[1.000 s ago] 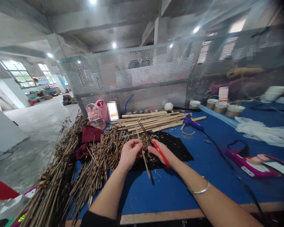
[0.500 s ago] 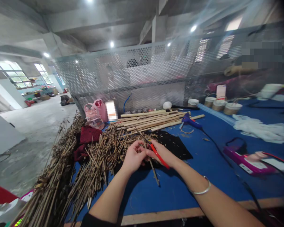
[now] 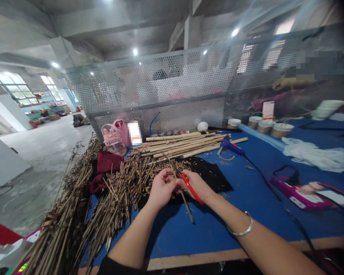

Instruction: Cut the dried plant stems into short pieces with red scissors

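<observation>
My left hand [image 3: 163, 188] is closed around a thin dried stem [image 3: 187, 208], whose lower end points down toward the table's front. In my right hand [image 3: 196, 185] are red-handled scissors [image 3: 192, 190], their dark blades [image 3: 170, 162] pointing up and left beside the stem. The fingertips of both hands meet near the stem, and the fingers partly hide where it is held. Beneath and behind the hands lies a black cloth [image 3: 213, 175] strewn with plant scraps. A heap of dried stems [image 3: 117, 191] spreads just left of my left hand.
Pale sticks [image 3: 183, 145] lie behind the cloth. A blue glue gun [image 3: 231, 147] with a trailing cord rests to the right, near a magenta power strip [image 3: 299, 194]. A pink bag [image 3: 117, 135] stands at the back left. White plastic [image 3: 318, 154] lies farther right. Perforated metal panels [image 3: 160, 91] border the back.
Both hands stay nearly in place, still on the stem and the scissors. The stem and the scissors have shifted very slightly.
</observation>
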Demonstrator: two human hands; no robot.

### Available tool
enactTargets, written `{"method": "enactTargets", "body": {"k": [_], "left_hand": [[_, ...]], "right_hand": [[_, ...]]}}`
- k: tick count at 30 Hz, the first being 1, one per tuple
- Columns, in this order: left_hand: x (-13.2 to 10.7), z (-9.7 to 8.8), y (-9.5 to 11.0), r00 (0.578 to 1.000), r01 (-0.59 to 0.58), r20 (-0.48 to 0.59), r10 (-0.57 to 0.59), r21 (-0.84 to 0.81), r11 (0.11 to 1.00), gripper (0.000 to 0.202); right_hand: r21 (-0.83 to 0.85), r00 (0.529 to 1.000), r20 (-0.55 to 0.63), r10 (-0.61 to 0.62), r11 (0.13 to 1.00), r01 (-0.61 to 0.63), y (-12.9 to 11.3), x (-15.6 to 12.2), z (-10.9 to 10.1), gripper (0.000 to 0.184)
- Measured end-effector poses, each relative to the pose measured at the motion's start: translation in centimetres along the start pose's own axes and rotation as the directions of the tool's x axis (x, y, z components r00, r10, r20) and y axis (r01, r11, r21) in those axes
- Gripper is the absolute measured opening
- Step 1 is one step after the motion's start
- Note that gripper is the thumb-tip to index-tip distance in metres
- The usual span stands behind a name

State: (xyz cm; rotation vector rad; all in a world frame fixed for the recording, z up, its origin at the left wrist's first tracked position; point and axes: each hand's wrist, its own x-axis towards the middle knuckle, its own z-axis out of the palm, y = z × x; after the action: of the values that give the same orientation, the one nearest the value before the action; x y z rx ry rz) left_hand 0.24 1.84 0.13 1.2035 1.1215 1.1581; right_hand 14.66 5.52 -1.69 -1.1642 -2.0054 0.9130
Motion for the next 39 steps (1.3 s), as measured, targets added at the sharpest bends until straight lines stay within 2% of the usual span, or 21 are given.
{"method": "enactTargets", "body": {"k": [8, 14, 20, 25, 27, 33, 39], "left_hand": [[0.1, -0.2, -0.1, 1.000, -0.017, -0.016, 0.018, 0.078, 0.997, 0.029], [0.2, -0.5, -0.2, 1.000, -0.016, -0.015, 0.018, 0.092, 0.996, 0.035], [0.1, -0.5, 0.0, 0.999, -0.039, 0.039, 0.035, 0.126, 0.991, 0.037], [0.2, -0.4, -0.6, 0.997, -0.039, 0.073, 0.029, 0.145, 0.989, 0.032], [0.2, -0.3, -0.7, 0.996, -0.038, 0.078, 0.029, 0.113, 0.993, 0.031], [-0.1, -0.4, -0.3, 0.995, 0.081, 0.045, -0.087, 0.114, 0.990, 0.029], [-0.7, -0.5, -0.5, 0.997, 0.078, -0.004, -0.078, 0.135, 0.988, 0.029]], "right_hand": [[-0.103, 0.999, -0.044, 0.009, 0.995, -0.014, -0.1, 0.2, -0.3, 0.041], [-0.176, 0.998, -0.048, 0.027, 0.984, -0.035, 0.2, 0.4, -0.7, 0.039], [-0.328, 0.997, -0.078, 0.029, 0.943, -0.053, 0.5, 0.6, -1.7, 0.034], [-0.249, 1.000, 0.018, 0.005, 0.968, -0.001, 0.1, 0.2, -1.6, 0.032], [-0.238, 1.000, 0.020, 0.003, 0.971, 0.002, 0.2, 0.2, -1.4, 0.032], [-0.289, 0.999, -0.010, 0.044, 0.956, -0.045, 1.1, 0.6, -1.2, 0.034], [-0.273, 0.998, 0.027, 0.063, 0.961, -0.053, 0.7, 0.6, -1.0, 0.035]]}}
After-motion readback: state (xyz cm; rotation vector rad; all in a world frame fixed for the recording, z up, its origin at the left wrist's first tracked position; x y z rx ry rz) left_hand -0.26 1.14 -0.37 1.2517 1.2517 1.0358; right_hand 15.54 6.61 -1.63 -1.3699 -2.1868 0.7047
